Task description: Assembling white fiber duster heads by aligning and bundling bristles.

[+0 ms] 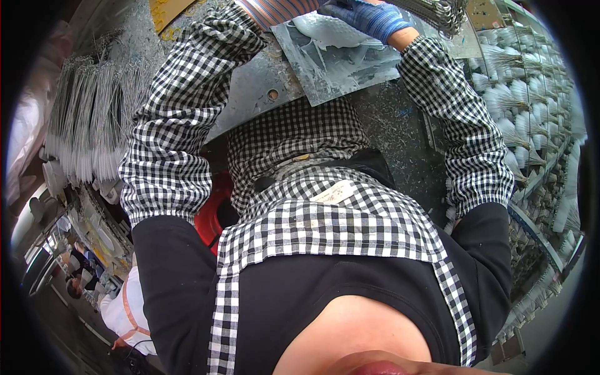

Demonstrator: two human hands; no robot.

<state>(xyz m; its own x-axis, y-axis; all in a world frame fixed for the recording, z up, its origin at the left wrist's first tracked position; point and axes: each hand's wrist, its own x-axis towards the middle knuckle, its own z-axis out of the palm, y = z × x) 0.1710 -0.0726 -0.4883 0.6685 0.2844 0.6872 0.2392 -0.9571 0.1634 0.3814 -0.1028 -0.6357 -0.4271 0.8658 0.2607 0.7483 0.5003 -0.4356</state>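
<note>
Plastic sheet (crumpled, translucent white) lies under the gloved right hand; grip unclear.

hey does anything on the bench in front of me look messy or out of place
Yes. The clear plastic sheet under the gloved right hand is crumpled and lies askew across the grey metal plate. The left hand is out of view.

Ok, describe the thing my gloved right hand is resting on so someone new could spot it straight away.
Start at the grey metal workbench at the top of the view, beyond the checked apron. On its right half lies a pale, glossy plastic sheet, wrinkled and roughly square. The right hand, in a blue glove, rests on its far edge; unlike the wire bundles alongside, it is flat.
</note>
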